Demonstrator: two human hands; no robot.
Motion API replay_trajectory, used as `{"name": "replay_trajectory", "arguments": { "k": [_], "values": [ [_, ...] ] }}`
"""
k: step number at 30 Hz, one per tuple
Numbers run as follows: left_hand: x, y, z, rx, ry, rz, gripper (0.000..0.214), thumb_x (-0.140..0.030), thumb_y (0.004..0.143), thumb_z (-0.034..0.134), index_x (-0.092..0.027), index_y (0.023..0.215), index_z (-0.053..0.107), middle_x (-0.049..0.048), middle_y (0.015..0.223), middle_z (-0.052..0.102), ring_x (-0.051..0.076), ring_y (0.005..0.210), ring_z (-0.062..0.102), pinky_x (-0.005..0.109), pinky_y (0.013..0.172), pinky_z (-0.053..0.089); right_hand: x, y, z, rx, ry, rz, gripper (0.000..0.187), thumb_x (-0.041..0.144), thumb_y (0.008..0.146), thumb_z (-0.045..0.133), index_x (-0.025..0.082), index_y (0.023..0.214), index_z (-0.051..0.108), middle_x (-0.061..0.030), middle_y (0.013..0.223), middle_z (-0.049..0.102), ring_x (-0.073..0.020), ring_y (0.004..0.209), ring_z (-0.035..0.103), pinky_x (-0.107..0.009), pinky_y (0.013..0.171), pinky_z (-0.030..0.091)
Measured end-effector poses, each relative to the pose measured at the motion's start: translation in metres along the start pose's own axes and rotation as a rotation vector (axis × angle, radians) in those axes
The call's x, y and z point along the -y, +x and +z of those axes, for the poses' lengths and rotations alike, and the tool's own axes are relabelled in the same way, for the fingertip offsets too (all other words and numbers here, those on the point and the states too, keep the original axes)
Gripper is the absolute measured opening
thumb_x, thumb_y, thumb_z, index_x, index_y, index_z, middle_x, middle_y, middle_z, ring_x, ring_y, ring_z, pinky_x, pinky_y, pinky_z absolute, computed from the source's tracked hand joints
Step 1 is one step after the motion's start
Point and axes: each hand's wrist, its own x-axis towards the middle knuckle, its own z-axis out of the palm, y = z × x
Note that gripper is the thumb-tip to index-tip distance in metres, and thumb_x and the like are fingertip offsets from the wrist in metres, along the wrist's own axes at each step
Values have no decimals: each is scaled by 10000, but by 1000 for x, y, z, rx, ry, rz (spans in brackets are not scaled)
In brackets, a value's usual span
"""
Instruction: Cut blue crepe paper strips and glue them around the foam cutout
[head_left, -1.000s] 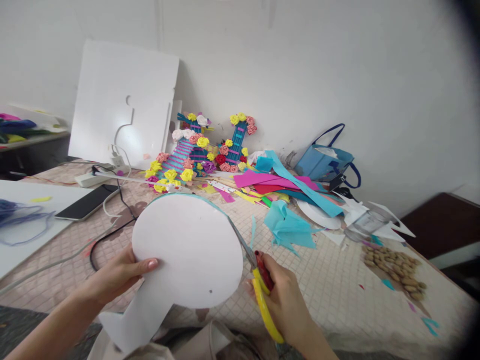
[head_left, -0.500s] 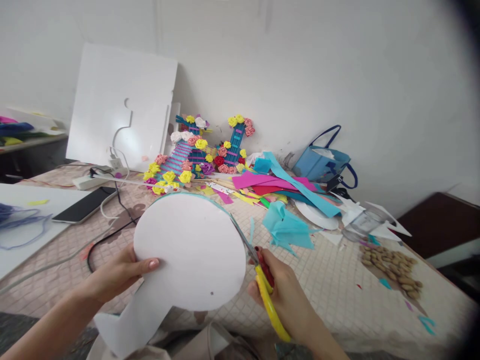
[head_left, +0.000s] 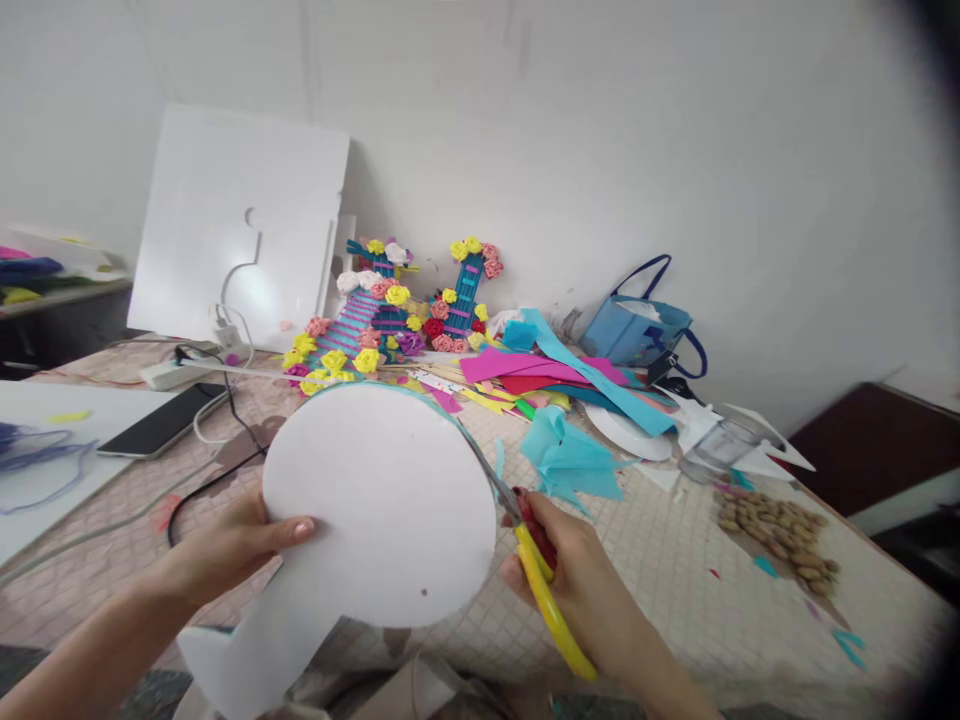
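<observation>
Right hand (head_left: 581, 580) wrapped round yellow-and-red-handled metal scissors (head_left: 534, 565), blades along rim of round white card-like cutout with tail (head_left: 379, 500), just left; left hand (head_left: 236, 545) pinches cutout, thumb on top. Looks like edge trimming; next snip calls for steady cutout, blades hugging rim.

"Your cutout (head_left: 379, 500) is white, isn't it?"
"Yes, rimmed turquoise along its far edge, with one dark speck (head_left: 424, 592)."
"And your scissors (head_left: 534, 570), right of the cutout?"
"Yellow and red handles, grey blades."
"Beneath the cutout you have a beige tablecloth (head_left: 645, 570) in a diamond grid."
"Beyond the cutout, your teal pieces (head_left: 465, 296) wear purple stripes and yellow, pink, white and red flowers (head_left: 367, 361); beyond it to the right, your bag (head_left: 634, 333) is blue with navy handles."
</observation>
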Motion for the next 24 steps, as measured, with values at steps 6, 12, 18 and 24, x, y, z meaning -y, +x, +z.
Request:
{"name": "replay_trajectory", "arguments": {
  "k": [6,12,18,24],
  "values": [
    [-3,1,1,0,-5,8,568,-326,501,888,-147,1000,687,48,789,754,218,688,705,305,647,599,4,-1,-7,64,112,21,74,233,795,524,214,821,457,30,671,529,-109,566,453,-218,528,343],
    [-6,1,1,45,23,25,554,-336,536,874,-143,1018,679,46,772,752,200,661,700,290,643,596,1,0,-11,85,104,40,160,270,753,604,215,812,465,46,668,512,-104,568,433,-219,534,343],
    [-8,2,1,80,28,51,509,-319,564,865,-148,1006,679,50,814,755,198,670,701,299,652,600,-2,-2,-15,91,114,41,160,298,776,591,217,772,453,48,654,496,-98,557,406,-215,511,318],
    [-14,2,3,92,40,61,488,-302,576,861,-164,1007,681,48,832,756,203,679,702,323,667,604,2,-4,-18,144,192,78,131,280,769,573,211,827,479,46,669,485,-100,582,417,-207,520,336]
  ]
}}
